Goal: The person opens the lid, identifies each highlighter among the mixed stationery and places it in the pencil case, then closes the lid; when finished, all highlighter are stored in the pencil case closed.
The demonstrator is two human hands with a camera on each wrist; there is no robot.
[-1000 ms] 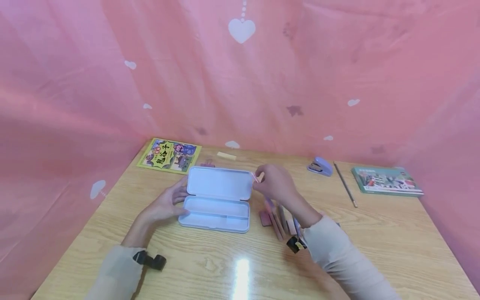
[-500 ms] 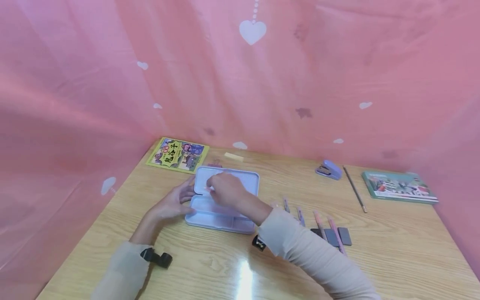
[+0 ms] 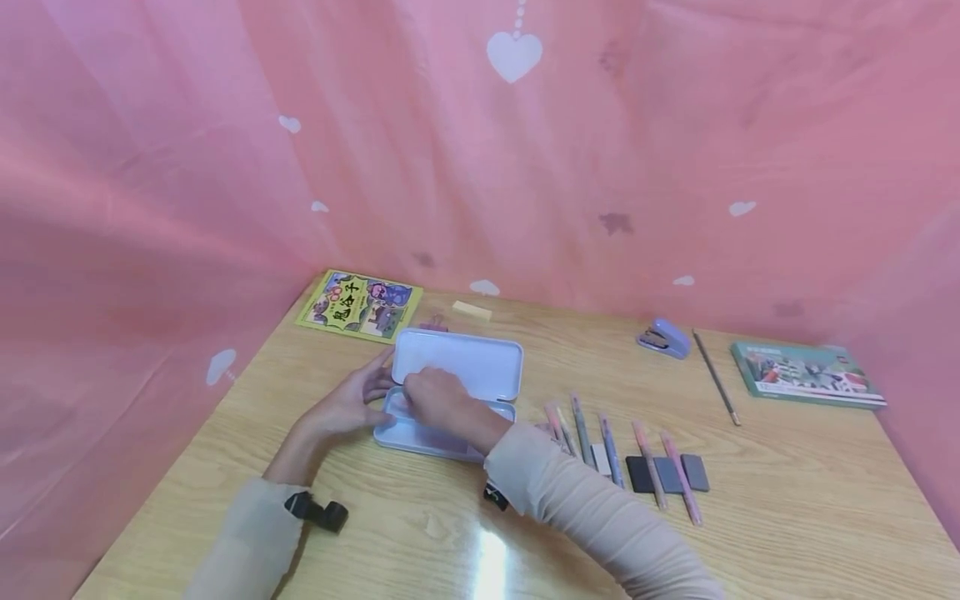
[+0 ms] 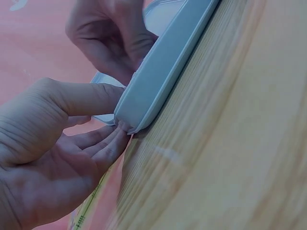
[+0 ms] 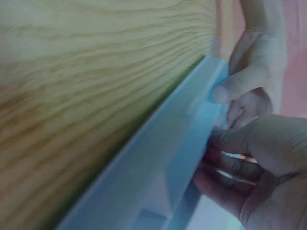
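A pale blue pencil case (image 3: pixel 491 367) lies open on the table, its lid tipped back. My left hand (image 3: pixel 341 408) holds its left end; in the left wrist view the thumb presses the rim and the fingers (image 4: pixel 108 146) curl at the end wall. My right hand (image 3: pixel 442 400) reaches into the left part of the case, fingers bent down at the tray. In the right wrist view glossy streaks of a slim pen (image 5: pixel 235 156) show between those curled fingers, mostly hidden by them. The case's small compartment (image 5: pixel 156 196) shows nearer the camera.
Several marker pens (image 3: pixel 581 429) lie right of the case, some across dark erasers (image 3: pixel 695 472). Farther back are a purple stapler (image 3: pixel 663 337), a pencil (image 3: pixel 716 379) and a green box (image 3: pixel 810 375). A yellow booklet (image 3: pixel 360 304) and a yellow strip (image 3: pixel 472 311) lie behind the case.
My right hand has moved left from beside the lid, across it, and down into the case with the pen. My left hand keeps its hold on the case. The head view has shifted slightly.
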